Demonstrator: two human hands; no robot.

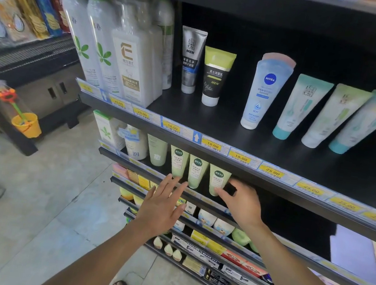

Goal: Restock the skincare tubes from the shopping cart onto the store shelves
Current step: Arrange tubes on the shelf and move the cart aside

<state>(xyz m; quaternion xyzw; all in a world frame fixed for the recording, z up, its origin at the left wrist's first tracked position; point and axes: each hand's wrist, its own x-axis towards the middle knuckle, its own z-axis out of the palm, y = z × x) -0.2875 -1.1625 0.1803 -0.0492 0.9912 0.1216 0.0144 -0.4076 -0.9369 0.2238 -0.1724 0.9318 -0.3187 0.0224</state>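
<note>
Setting: store aisle with black shelving (279,140) edged in yellow price labels (240,158) and a pale tiled floor at lower left of the frame.
Upper tier: tall white bottles at left, then two MEN tubes, a Nivea tube (264,92) and three teal-capped tubes at right, all standing cap-down.
Task tubes: three pale green tubes stand cap-down side by side on the second tier, centre of the frame: the first tube (177,162), the middle tube (196,172) and the third tube (217,179).
Left hand (160,208): flat and spread, fingers straight, holding nothing. The fingertips reach the shelf lip just below the first and middle tubes.
Right hand (243,205): thumb and forefinger are curved into a C. The forefinger tip (218,191) touches the third tube's cap. Whether it pinches the cap or only rests on it cannot be told.
Tube versus grip: the third tube sits at the left end of the right hand's curl, at the fingertips and not in the palm.
Step in hand: probably seating and straightening the third tube in its row.
Doing it well: nudge at the cap, keep the label forward, and let the flat left hand steady the neighbours so none topples.
Cart: not in view.
</note>
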